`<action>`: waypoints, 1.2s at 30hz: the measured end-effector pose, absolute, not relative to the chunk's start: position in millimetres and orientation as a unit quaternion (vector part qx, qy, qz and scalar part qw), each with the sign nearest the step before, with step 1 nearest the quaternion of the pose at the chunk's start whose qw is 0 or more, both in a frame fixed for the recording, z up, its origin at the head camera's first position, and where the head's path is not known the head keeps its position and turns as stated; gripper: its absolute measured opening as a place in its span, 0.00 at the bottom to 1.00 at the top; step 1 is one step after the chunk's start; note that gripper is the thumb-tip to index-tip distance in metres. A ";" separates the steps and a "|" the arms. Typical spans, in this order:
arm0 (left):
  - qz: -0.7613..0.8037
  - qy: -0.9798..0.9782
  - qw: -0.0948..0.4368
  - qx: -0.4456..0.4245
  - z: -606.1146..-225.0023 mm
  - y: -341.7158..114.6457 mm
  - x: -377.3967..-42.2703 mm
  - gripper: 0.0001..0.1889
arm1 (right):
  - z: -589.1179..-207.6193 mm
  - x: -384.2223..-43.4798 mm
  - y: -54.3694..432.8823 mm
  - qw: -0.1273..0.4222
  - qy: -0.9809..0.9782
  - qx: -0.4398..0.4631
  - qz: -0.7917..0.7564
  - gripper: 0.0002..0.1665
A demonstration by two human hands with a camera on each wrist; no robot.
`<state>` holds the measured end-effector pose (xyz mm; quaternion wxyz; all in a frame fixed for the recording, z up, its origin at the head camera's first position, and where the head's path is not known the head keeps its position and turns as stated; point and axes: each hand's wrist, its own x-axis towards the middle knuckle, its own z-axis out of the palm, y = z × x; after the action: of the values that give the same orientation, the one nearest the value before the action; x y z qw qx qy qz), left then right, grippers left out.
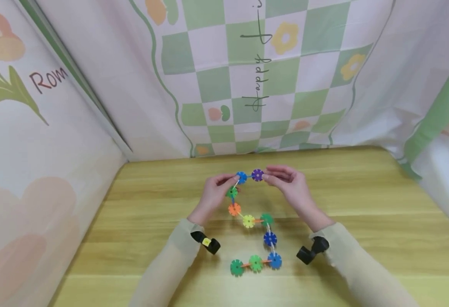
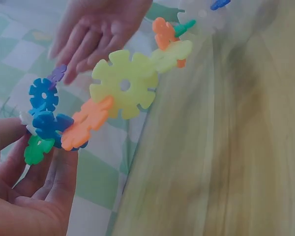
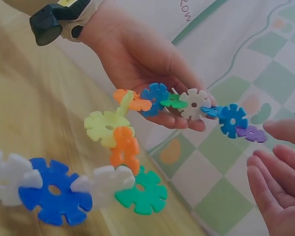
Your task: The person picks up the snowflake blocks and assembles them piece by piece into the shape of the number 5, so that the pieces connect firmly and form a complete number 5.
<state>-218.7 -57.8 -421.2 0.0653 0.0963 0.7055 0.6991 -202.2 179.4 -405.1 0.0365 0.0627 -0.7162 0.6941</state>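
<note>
A zigzag chain of snowflake-shaped plastic discs (image 1: 249,221), in blue, green, orange, yellow, white and purple, runs from between the hands toward the near side. My left hand (image 1: 213,194) pinches it near its far end, by a white disc (image 3: 193,104) and a green disc (image 2: 39,149). The purple disc (image 1: 257,175) forms that far end, joined to a blue disc (image 3: 233,121). Beside the purple disc is my right hand (image 1: 291,187), its fingers loosely extended in the right wrist view, with the thumb tip close to the disc. Whether they touch, I cannot tell.
The chain's near end, with a dark green disc (image 1: 237,267), is between the forearms over the wooden table (image 1: 132,256). A green checked curtain (image 1: 247,85) hangs behind the table, with a floral one (image 1: 17,170) to the left. Each wrist wears a black camera.
</note>
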 end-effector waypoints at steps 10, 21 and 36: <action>0.682 0.724 0.064 0.083 -427.4 -59.8 -231.8 0.15 | -406.3 -165.0 191.3 0.013 -0.784 0.173 0.596 0.18; 0.642 0.761 0.057 0.067 -440.8 -58.8 -244.0 0.15 | -433.3 -120.3 188.4 -0.076 -0.826 0.288 0.479 0.17; 0.617 0.784 0.058 0.037 -454.4 -54.1 -244.0 0.14 | -450.7 -116.1 189.1 -0.007 -0.852 0.394 0.344 0.10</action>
<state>-244.0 -54.1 -454.4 0.0577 0.0368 0.7842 0.6167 -116.1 189.1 -450.7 -0.0066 0.3941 -0.8522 0.3441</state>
